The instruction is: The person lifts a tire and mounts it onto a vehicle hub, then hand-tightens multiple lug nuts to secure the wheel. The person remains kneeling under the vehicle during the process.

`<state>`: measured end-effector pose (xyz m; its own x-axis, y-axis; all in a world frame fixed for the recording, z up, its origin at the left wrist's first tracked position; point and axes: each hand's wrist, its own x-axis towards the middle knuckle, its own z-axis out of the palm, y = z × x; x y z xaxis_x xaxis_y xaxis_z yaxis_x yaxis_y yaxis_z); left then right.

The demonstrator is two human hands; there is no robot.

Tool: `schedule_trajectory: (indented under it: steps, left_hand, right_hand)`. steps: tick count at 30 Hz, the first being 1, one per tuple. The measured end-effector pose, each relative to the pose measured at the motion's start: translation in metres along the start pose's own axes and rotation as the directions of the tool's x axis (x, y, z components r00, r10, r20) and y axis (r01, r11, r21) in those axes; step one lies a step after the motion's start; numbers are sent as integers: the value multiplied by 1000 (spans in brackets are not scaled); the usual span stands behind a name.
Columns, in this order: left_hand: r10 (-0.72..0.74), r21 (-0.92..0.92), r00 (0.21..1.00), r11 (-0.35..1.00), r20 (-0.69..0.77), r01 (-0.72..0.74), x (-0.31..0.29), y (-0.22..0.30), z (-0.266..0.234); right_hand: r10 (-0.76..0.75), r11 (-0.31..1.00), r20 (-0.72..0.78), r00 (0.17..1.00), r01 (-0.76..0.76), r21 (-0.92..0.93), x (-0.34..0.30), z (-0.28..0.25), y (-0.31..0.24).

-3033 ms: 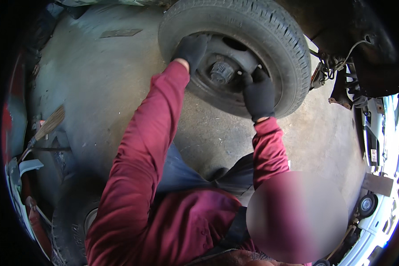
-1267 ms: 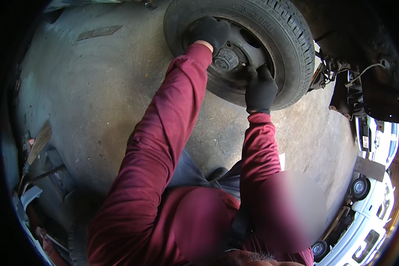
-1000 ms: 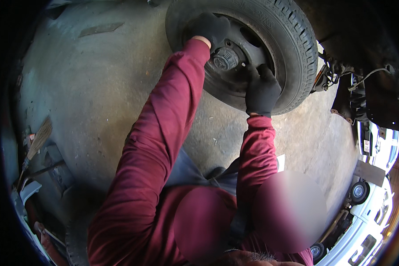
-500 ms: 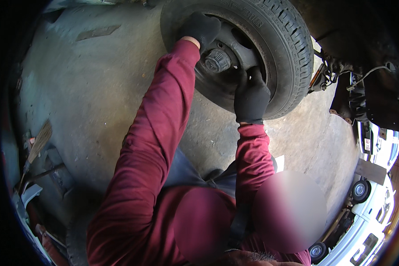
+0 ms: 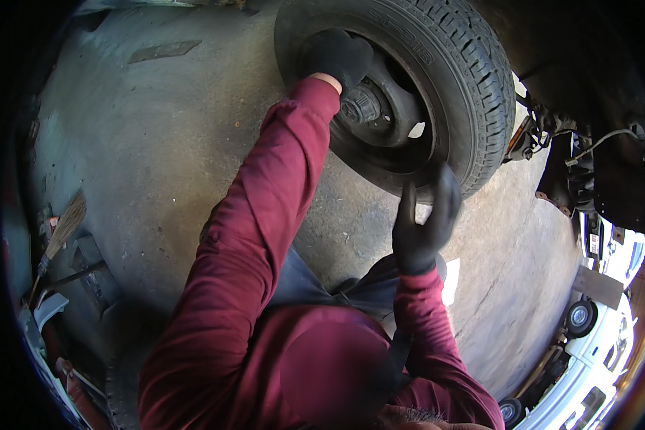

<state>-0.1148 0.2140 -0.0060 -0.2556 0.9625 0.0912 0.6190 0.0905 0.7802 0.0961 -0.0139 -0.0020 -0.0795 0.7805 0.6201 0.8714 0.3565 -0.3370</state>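
Observation:
A black tire [image 5: 457, 118] with deep tread stands tilted at the top of the view, mounted on a dark steel wheel rim [image 5: 401, 100]. The ribbed hub cap [image 5: 360, 105] shows at the rim's centre, partly covered by my left hand. In a black glove, my left hand [image 5: 342, 57] is closed at the rim's upper left edge; its fingertips are hidden. Below the tire, my gloved right hand [image 5: 428, 222] is open, thumb and fingers apart, fingertips close to the lower sidewall. Whether they touch the rubber I cannot tell.
A flat strip [image 5: 165, 51] lies on the concrete floor at the upper left. A straw broom [image 5: 66, 223] and assorted parts line the left side. Dark vehicle parts and a cable [image 5: 605, 142] are at the right. A white vehicle [image 5: 598, 351] stands at the lower right.
My right hand has come out of the wheel rim and moved down to the tire's lower edge, opening. The wheel and my left hand have shifted slightly right in view.

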Motion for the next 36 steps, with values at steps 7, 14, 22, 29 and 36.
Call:
schedule_trajectory:
  steps: [7, 14, 22, 29, 36]
  left_hand:
    - [165, 16, 980, 986, -113, -164, -12, -1, 1]
    - [58, -41, 989, 997, -135, -64, -32, -2, 2]
    - [66, -76, 987, 994, -144, -78, -34, -3, 2]
    - [210, 126, 974, 972, -86, -199, -43, 10, 1]
    - [407, 188, 860, 912, -308, -365, -28, -8, 25]
  right_hand:
    - [461, 885, -151, 875, -441, 148, -3, 26, 63]
    - [359, 921, -140, 923, -327, 213, 9, 43, 116]
    - [410, 891, -112, 905, -371, 262, 6, 45, 127]
    - [527, 795, -156, 836, -419, 438, 8, 71, 130]
    - [426, 875, -141, 894, -367, 317, 17, 60, 135]
